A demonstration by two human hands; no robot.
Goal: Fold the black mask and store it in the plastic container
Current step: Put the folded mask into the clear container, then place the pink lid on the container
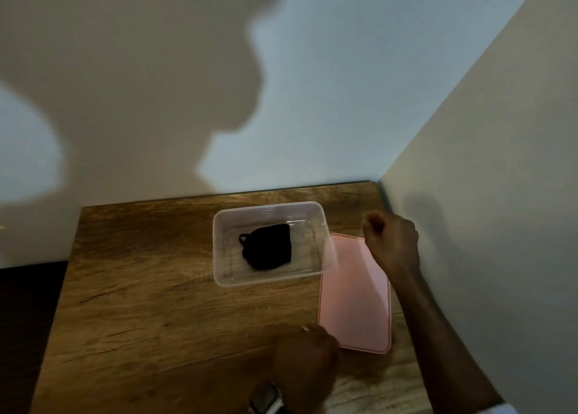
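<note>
Mask [267, 247] folded and lying inside the plastic container [219, 257] on the tabletop [140, 288], so the storing looks done. Your left hand [308, 354], nearer you than the container, is curled loosely and holds nothing. To the container's right lies the pink lid [356, 301], not yet fitted; above it your right hand [391, 238] is fisted, empty.

**Mask in a container on a corner table**

A table [140, 304] stands in the corner of two walls. Near its back edge sits a container [225, 276] with a folded mask [269, 247] inside. A lid [356, 298] lies flat on the table, touching the container's right side and reaching toward the viewer.
</note>
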